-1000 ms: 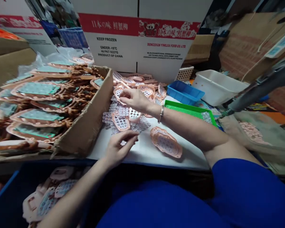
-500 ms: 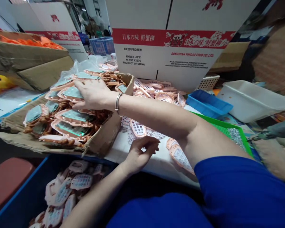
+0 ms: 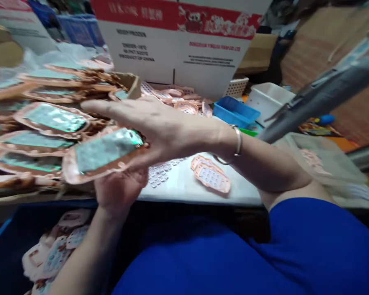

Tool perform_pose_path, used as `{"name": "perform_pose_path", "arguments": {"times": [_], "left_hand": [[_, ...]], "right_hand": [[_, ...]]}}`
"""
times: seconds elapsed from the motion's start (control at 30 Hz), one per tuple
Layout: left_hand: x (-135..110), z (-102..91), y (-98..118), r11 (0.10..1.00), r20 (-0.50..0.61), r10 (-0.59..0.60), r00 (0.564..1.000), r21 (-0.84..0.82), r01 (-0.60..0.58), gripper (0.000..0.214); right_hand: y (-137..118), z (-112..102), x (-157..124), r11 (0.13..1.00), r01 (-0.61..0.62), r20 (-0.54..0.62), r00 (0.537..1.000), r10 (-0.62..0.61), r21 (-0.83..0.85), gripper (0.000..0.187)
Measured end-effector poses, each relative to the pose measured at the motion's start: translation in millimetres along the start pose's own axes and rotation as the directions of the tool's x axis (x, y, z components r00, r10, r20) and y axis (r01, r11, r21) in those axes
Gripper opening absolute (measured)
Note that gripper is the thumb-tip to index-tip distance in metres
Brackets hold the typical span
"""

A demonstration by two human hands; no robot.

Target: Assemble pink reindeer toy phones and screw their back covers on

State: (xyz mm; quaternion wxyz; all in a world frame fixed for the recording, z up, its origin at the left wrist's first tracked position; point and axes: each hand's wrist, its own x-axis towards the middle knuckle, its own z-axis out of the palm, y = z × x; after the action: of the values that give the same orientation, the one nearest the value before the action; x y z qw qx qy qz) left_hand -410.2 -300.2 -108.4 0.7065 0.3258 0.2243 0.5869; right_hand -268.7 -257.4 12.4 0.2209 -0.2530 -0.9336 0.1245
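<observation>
My right hand (image 3: 160, 127), with a metal bracelet on the wrist, is held in the air in front of me, gripping a pink toy shell with a green circuit board (image 3: 101, 153). My left hand (image 3: 119, 190) is raised under that piece, its fingers touching the underside. Behind them a cardboard box (image 3: 130, 84) is heaped with more pink shells bearing green boards (image 3: 49, 119). On the white table (image 3: 184, 186) lie two pink keypad pieces (image 3: 210, 174) and a scatter of small white buttons (image 3: 160, 172).
A large white carton with red print (image 3: 178, 45) stands at the back, with loose pink parts in front of it. A blue tray (image 3: 233, 111), white tub (image 3: 269, 100) and grey tool (image 3: 320, 96) are to the right. A blue bin (image 3: 6, 250) with pink parts sits at the lower left.
My right hand has come back from the cardboard box with a pink shell in it. My left hand has risen from the table to meet it.
</observation>
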Motion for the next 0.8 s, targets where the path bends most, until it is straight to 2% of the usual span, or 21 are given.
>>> {"name": "perform_pose_path", "arguments": {"times": [0.07, 0.1, 0.17, 0.23, 0.27, 0.3, 0.33, 0.37, 0.4, 0.43, 0.5, 0.57, 0.63, 0.7, 0.8], "left_hand": [[0.0, 1.0, -1.7, 0.998, -0.04, -0.049, 0.998, 0.034, 0.05, 0.043], [0.2, 2.2, -4.5, 0.991, -0.042, -0.11, 0.993, 0.074, 0.113, 0.047], [1.6, 7.1, -12.5, 0.953, -0.008, -0.257, 0.966, 0.166, 0.255, 0.051], [4.2, 16.0, -22.3, 0.931, 0.03, -0.319, 0.947, 0.195, 0.308, 0.048], [5.8, 21.8, -27.7, 0.938, 0.045, -0.314, 0.948, 0.172, 0.302, 0.046], [7.3, 28.4, -33.6, 0.952, 0.057, -0.288, 0.956, 0.128, 0.279, 0.043], [8.7, 35.3, -40.2, 0.967, 0.066, -0.25, 0.966, 0.073, 0.245, 0.038], [9.5, 42.4, -47.6, 0.977, 0.075, -0.212, 0.974, 0.022, 0.211, 0.035], [9.8, 49.2, -56.0, 0.982, 0.088, -0.184, 0.979, -0.016, 0.186, 0.033], [9.1, 55.7, -65.1, 0.984, 0.105, -0.173, 0.979, -0.031, 0.177, 0.033], [4.9, 66.2, -84.0, 0.982, 0.151, -0.185, 0.971, 0.002, 0.187, 0.037], [-2.7, 72.2, -100.0, 0.973, 0.189, -0.224, 0.956, 0.092, 0.21, 0.047], [-11.3, 72.0, -108.8, 0.956, 0.199, -0.253, 0.947, 0.2, 0.213, 0.061], [-17.6, 65.3, -108.8, 0.935, 0.162, -0.252, 0.954, 0.296, 0.197, 0.077], [-19.6, 47.8, -98.2, 0.924, 0.003, -0.192, 0.981, 0.337, 0.179, 0.078]], "right_hand": [[1.9, -8.8, -38.3, 1.0, 0.016, 0.176, 0.984, -0.014, -0.01, 0.07], [3.6, -11.9, -55.1, 1.0, 0.015, 0.247, 0.969, -0.01, -0.022, 0.069], [6.8, -15.8, -84.8, 0.997, -0.065, 0.223, 0.972, 0.072, -0.042, 0.067], [8.1, -14.9, -110.5, 0.982, -0.176, 0.036, 0.983, 0.179, -0.071, 0.069], [8.0, -11.9, -122.1, 0.966, -0.251, -0.113, 0.963, 0.243, -0.062, 0.07], [7.6, -6.9, -132.9, 0.945, -0.325, -0.264, 0.913, 0.31, -0.015, 0.07], [7.0, 0.1, -142.6, 0.923, -0.378, -0.38, 0.845, 0.378, 0.076, 0.07], [6.3, 9.0, -151.1, 0.896, -0.395, -0.44, 0.78, 0.444, 0.203, 0.071], [5.7, 19.1, -158.2, 0.857, -0.378, -0.446, 0.737, 0.507, 0.349, 0.073], [5.1, 29.8, -164.0, 0.802, -0.338, -0.41, 0.722, 0.557, 0.493, 0.077], [4.3, 49.5, -172.4, 0.655, -0.261, -0.304, 0.725, 0.618, 0.71, 0.087], [4.4, 62.4, -178.9, 0.531, -0.233, -0.235, 0.706, 0.669, 0.814, 0.095], [5.9, 65.9, -186.7, 0.481, -0.248, -0.206, 0.676, 0.708, 0.841, 0.096], [8.1, 61.2, -197.1, 0.512, -0.296, -0.204, 0.673, 0.711, 0.806, 0.089], [10.0, 48.0, -213.1, 0.667, -0.482, -0.23, 0.685, 0.691, 0.568, 0.078]]}}
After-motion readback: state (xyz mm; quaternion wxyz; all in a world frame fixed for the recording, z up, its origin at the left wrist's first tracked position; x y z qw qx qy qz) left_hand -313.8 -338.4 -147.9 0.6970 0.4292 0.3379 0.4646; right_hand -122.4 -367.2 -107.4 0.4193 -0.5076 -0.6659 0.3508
